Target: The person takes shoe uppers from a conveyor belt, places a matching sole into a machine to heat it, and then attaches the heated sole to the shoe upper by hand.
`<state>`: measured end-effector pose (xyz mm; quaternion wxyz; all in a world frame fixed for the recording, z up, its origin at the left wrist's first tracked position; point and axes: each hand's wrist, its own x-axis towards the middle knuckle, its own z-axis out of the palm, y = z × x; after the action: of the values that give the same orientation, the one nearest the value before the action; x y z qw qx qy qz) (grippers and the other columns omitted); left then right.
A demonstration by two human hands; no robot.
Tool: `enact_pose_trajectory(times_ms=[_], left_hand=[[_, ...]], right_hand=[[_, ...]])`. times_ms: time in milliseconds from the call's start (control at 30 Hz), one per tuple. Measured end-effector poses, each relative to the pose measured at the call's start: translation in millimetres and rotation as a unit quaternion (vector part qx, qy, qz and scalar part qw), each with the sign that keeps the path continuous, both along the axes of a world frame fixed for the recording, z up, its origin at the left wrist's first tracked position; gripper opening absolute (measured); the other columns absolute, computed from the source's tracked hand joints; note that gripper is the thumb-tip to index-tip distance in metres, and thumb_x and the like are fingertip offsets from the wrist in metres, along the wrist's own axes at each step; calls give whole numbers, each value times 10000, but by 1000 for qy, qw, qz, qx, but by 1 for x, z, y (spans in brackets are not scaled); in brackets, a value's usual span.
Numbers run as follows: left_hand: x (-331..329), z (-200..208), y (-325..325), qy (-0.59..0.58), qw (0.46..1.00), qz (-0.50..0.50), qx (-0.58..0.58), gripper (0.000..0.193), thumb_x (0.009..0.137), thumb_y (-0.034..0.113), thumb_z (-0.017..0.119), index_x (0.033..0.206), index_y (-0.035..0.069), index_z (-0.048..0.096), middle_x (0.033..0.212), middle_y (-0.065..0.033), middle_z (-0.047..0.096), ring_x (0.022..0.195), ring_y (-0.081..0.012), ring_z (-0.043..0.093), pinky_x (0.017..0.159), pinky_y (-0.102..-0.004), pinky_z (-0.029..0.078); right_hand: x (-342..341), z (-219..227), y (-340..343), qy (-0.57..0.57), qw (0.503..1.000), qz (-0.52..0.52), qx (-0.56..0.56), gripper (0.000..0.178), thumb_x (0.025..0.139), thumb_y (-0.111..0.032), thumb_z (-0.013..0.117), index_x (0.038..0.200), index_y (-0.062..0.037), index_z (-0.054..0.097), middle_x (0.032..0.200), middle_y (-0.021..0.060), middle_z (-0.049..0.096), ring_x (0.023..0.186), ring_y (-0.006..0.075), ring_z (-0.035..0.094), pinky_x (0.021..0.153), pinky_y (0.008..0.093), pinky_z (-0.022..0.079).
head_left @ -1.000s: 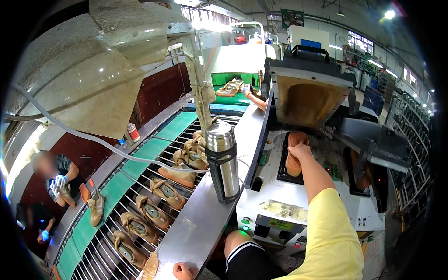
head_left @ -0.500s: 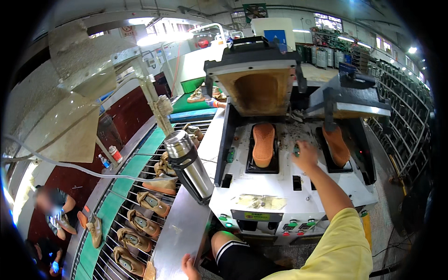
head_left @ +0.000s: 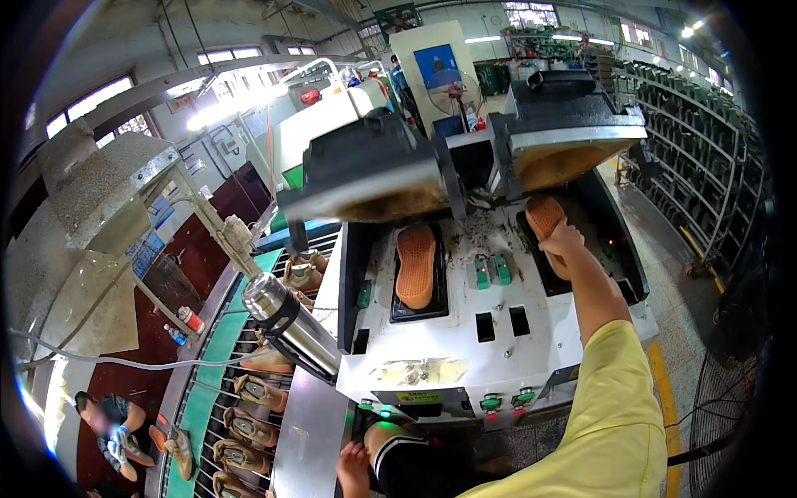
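Note:
My right hand reaches over the white press machine, its fingers closed on the edge of the right orange shoe sole. That sole lies tread up in a black recess. A second orange sole lies tread up in the left recess, under the tilted left lid. The right lid stands raised, its tan underside showing. Between the soles sit two green button boxes. My left hand is low beside my knee, fingers curled, with nothing visible in it.
A steel thermos stands on the metal ledge at the machine's left. Beyond it, a roller conveyor carries several tan shoes. A co-worker sits at the far left. Tall racks line the right.
My right hand has moved from the middle buttons to the right sole. The left lid has come down, while the right lid has risen. The view has shifted.

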<state>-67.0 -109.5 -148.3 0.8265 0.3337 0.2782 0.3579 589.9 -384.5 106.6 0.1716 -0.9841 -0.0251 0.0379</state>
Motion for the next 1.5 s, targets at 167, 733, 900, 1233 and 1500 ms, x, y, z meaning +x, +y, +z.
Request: enact_pose_trajectory(times_ms=[167,733,900,1233,1500], left_hand=[[-113,9,-29,158,940,303,16,290,928,283,467,1041,35,567,840,-59,539,725,-231,534,642,-343,490],[-130,18,-74,124,969,136,164,400,884,189,525,1235,-4,520,1189,-124,600,1075,-273,571,944,-372,421],[-17,112,-84,-119,974,-61,184,805,817,370,674,1437,30,290,1430,-178,393,1310,-288,398,1090,-456,279],[-87,126,-110,-294,929,217,-55,861,655,509,688,1339,52,437,1294,-155,533,1151,-325,538,997,-457,431],[-297,53,-115,-108,822,557,-53,510,810,293,565,1232,15,500,1199,-122,580,1092,-306,557,960,-432,439]], right_hand=[[-38,1,1,-94,991,-30,95,1103,584,-378,779,1444,-6,196,1263,213,528,1156,339,535,957,392,450],[-239,-109,-6,-178,694,109,689,588,718,-6,726,1227,33,434,1170,124,525,1053,208,526,913,340,438],[-368,-38,43,-100,613,211,755,501,720,21,678,1176,0,472,1028,64,569,938,142,562,836,316,474],[-515,17,109,147,572,734,335,514,799,-275,712,1199,12,564,1221,173,557,1153,292,530,974,369,401],[-452,-184,109,126,748,619,204,258,796,-170,685,993,-9,638,879,123,665,811,237,653,732,331,503]])
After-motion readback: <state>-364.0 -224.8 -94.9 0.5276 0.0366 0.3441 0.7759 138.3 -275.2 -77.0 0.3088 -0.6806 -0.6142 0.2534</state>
